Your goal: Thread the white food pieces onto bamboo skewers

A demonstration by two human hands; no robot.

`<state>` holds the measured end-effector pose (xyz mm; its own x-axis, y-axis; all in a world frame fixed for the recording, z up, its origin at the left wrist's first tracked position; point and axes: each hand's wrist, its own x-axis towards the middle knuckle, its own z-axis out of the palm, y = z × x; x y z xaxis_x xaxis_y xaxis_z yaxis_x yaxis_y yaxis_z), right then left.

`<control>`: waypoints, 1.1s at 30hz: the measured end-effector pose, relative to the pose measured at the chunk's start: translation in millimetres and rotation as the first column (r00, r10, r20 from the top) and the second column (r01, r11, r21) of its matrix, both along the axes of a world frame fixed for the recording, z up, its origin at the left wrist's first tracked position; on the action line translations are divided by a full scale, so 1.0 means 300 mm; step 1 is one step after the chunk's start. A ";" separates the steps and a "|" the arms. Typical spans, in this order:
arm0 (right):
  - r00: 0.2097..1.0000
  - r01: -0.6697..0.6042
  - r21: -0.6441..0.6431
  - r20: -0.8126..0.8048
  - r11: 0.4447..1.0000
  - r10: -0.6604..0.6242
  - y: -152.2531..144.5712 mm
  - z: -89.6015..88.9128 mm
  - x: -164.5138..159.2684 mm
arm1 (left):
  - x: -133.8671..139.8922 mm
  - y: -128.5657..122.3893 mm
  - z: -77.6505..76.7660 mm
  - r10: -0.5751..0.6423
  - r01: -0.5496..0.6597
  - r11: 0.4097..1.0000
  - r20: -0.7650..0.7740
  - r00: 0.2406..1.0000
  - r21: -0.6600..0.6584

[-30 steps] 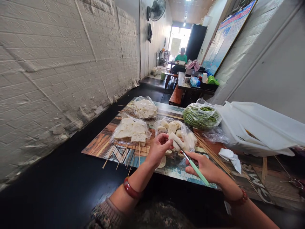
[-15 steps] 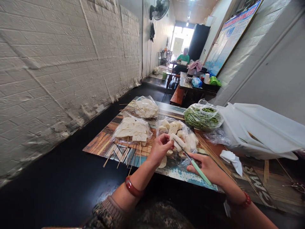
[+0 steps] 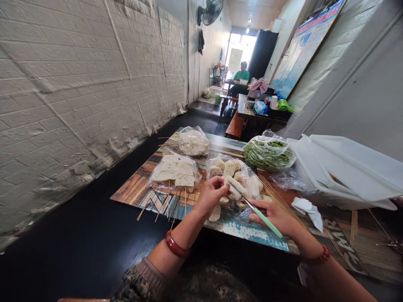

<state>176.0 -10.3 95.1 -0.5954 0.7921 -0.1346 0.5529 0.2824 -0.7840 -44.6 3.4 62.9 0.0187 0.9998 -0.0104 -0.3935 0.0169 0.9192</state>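
Observation:
My left hand (image 3: 213,195) pinches the end of a thick, pale, spongy piece of food (image 3: 235,193) over the table. In my right hand (image 3: 273,214) is a knife (image 3: 267,223) with a mint-green handle; its blade lies against that pale piece. Just behind my hands, an open clear bag (image 3: 230,167) holds more pale pieces, some cut into round slices. One loose slice (image 3: 215,214) rests on the tabletop below my left hand. To the left, skewered pale slices (image 3: 176,171) lie on a plastic bag with their sticks pointing toward me.
Another bag of pale slices (image 3: 194,141) sits farther back. A bag of green vegetables (image 3: 269,154) and white plastic containers (image 3: 344,172) stand on the right. Bamboo skewers (image 3: 285,200) and a crumpled tissue (image 3: 308,212) lie nearby. A person in green (image 3: 242,75) sits far off.
The knife and my right hand have shifted slightly to the right and down. My left hand keeps its hold on the pale piece in nearly the same place.

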 end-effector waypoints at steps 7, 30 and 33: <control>0.998 0.057 0.058 0.029 0.997 -0.058 -0.003 -0.018 0.005 | 0.025 -0.012 -0.019 0.082 -0.077 0.996 0.089 0.993 -0.052; 1.000 0.014 0.045 -0.026 0.999 -0.013 0.053 -0.071 0.043 | 0.013 0.019 -0.032 0.070 -0.065 0.996 -0.085 0.994 0.064; 0.998 0.041 0.105 0.052 0.994 -0.046 0.047 -0.068 0.038 | 0.015 0.021 -0.039 0.089 -0.086 0.995 -0.074 0.993 0.046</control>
<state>187.2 3.8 74.7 -0.5541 0.8285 -0.0813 0.6073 0.3355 -0.7202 -40.1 9.6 51.2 -0.0681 0.9971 0.0340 -0.3211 -0.0542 0.9455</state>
